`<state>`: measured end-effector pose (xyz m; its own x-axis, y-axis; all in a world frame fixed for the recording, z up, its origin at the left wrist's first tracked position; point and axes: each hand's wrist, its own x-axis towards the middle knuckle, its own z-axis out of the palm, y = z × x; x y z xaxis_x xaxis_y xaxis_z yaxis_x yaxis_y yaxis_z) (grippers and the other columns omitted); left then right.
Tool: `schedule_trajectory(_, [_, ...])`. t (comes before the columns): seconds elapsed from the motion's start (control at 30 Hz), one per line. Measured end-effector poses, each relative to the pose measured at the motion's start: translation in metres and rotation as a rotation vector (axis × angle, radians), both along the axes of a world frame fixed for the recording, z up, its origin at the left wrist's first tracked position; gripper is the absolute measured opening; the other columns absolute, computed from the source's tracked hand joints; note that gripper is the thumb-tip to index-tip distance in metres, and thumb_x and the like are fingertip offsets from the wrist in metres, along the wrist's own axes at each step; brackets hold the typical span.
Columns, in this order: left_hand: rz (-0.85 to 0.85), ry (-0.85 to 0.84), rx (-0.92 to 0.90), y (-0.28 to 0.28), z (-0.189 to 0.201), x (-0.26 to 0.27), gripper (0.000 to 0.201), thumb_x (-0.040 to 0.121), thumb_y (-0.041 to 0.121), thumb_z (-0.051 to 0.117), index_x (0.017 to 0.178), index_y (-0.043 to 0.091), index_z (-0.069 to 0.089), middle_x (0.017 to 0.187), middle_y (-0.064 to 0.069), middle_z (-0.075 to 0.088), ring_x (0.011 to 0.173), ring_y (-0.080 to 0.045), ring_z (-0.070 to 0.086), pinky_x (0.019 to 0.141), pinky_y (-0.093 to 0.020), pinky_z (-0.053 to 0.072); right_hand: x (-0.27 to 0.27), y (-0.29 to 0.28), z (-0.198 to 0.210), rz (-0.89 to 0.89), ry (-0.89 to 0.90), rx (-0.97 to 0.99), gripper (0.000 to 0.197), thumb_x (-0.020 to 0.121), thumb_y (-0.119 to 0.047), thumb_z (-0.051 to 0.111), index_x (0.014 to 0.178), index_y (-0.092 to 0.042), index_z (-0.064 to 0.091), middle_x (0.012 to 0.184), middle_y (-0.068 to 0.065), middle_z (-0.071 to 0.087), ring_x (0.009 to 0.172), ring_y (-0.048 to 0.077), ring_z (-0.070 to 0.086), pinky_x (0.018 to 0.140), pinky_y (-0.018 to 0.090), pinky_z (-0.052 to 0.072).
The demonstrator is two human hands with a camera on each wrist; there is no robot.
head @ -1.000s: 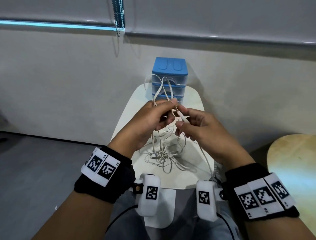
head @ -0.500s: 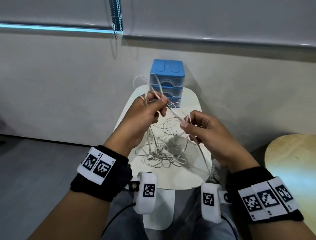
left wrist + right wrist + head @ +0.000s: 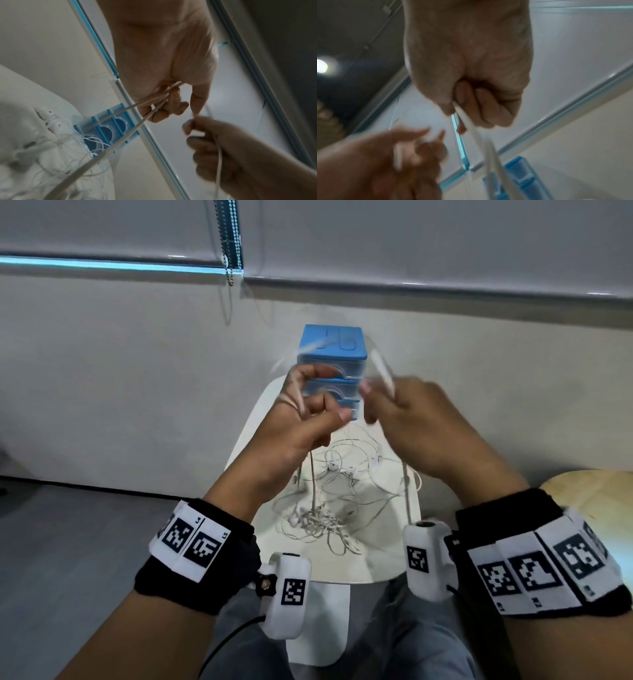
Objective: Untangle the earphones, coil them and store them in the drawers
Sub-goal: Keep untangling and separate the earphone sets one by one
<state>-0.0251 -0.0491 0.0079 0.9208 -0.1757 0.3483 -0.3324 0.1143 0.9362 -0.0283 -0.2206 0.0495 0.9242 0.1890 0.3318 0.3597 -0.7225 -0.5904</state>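
Both hands up over worktop [image 3: 394, 563]: left hand [image 3: 291, 433] grip curled round earphone cable [image 3: 312, 474], right hand [image 3: 411, 422] pinching another strand; tangle below.

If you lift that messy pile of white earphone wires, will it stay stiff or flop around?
Probably floppy: the thin white earphone wires lie in loose, curling loops on the white table. Likely light, since strands hang easily from the left hand. The knots may drag the whole pile up together.

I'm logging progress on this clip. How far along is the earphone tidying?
Early. Nothing looks finished: the tangled earphones lie heaped on the white table, and all drawers of the blue drawer unit look shut. In hand: the left hand and right hand each grip raised cable strands, pulling them apart. Left: untangling, coiling, storing.
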Motion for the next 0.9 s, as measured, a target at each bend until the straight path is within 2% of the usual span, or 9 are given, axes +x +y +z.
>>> schedule_trajectory(0.1, [-0.124,0.065,0.164,-0.008,-0.01,-0.004,0.046,0.088,-0.004,0.073,0.123,0.02,0.054,0.077,-0.008,0.052,0.072,-0.016,0.051,0.071,-0.022,0.047,-0.002,0.006,0.014,0.036,-0.118,0.422,0.039,0.108,-0.036,0.044,0.088,-0.007,0.061,0.054,-0.005,0.053,0.045,0.019,0.061,0.044,0.032,0.049])
schedule_trajectory(0.17, [-0.197,0.066,0.28,-0.019,-0.015,-0.009,0.025,0.088,0.002,0.076,0.107,0.015,0.067,0.076,-0.009,0.051,0.071,-0.018,0.047,0.069,-0.02,0.044,0.0,0.011,0.016,0.109,-0.149,0.5,0.035,0.108,-0.031,0.043,0.091,-0.006,0.061,0.059,-0.011,0.058,0.053,0.016,0.066,0.052,0.039,0.06])
schedule_trajectory(0.23, [-0.207,0.043,0.36,-0.027,-0.018,-0.012,0.005,0.093,0.008,0.072,0.096,0.006,0.069,0.067,0.007,0.054,0.063,-0.007,0.048,0.064,-0.014,0.04,0.004,0.013,0.014,0.14,-0.253,0.389,0.031,0.108,-0.028,0.044,0.093,-0.007,0.062,0.077,-0.007,0.066,0.072,0.017,0.07,0.071,0.039,0.061])
schedule_trajectory(0.37, [-0.072,-0.033,0.579,-0.018,-0.022,-0.001,0.022,0.101,0.023,0.062,0.087,0.007,0.07,0.056,0.02,0.055,0.055,0.005,0.048,0.059,-0.01,0.034,0.013,-0.003,0.009,0.006,-0.543,0.096,0.019,0.103,-0.023,0.05,0.106,-0.015,0.067,0.122,0.007,0.058,0.111,0.014,0.054,0.094,0.022,0.042])
schedule_trajectory(0.5, [-0.011,-0.054,0.546,-0.007,-0.024,0.003,0.025,0.104,0.02,0.058,0.088,0.005,0.072,0.061,0.014,0.054,0.057,0.001,0.044,0.059,-0.019,0.034,0.011,-0.018,0.004,-0.235,-0.422,-0.142,0.017,0.095,-0.032,0.062,0.111,-0.033,0.067,0.147,0.002,0.043,0.153,0.026,0.017,0.119,0.057,0.017])
schedule_trajectory(0.63, [0.002,-0.02,0.441,-0.006,-0.016,0.009,0.025,0.105,0.016,0.054,0.094,-0.001,0.068,0.068,0.011,0.062,0.061,0.004,0.054,0.06,-0.015,0.042,0.016,-0.018,-0.023,0.097,0.028,-0.325,0.041,0.087,-0.066,0.038,0.11,-0.043,0.063,0.118,-0.012,0.059,0.125,0.019,0.051,0.105,0.061,0.034])
schedule_trajectory(0.73, [0.033,-0.054,0.64,-0.003,-0.014,0.01,0.03,0.103,0.03,0.058,0.085,0.011,0.072,0.063,0.012,0.057,0.056,0.0,0.045,0.057,-0.018,0.035,0.014,-0.015,-0.032,0.137,0.139,-0.223,0.031,0.102,-0.043,0.044,0.086,-0.024,0.063,0.078,-0.006,0.063,0.081,0.017,0.06,0.083,0.042,0.048])
schedule_trajectory(0.83, [0.033,0.055,0.687,0.002,-0.017,0.011,0.025,0.1,0.025,0.062,0.083,0.008,0.07,0.056,0.013,0.047,0.051,-0.002,0.039,0.05,-0.015,0.031,0.013,-0.016,-0.022,0.046,0.047,0.01,0.037,0.105,-0.028,0.047,0.07,-0.019,0.055,0.063,0.0,0.059,0.069,0.028,0.059,0.066,0.039,0.044])
schedule_trajectory(0.9, [-0.005,0.091,0.721,0.002,-0.019,0.01,0.024,0.099,0.026,0.064,0.081,0.011,0.07,0.063,0.011,0.05,0.055,-0.003,0.039,0.053,-0.018,0.034,0.016,-0.017,-0.01,-0.017,-0.075,0.392,0.035,0.101,-0.016,0.044,0.068,-0.019,0.056,0.056,0.001,0.06,0.062,0.029,0.059,0.059,0.035,0.044])
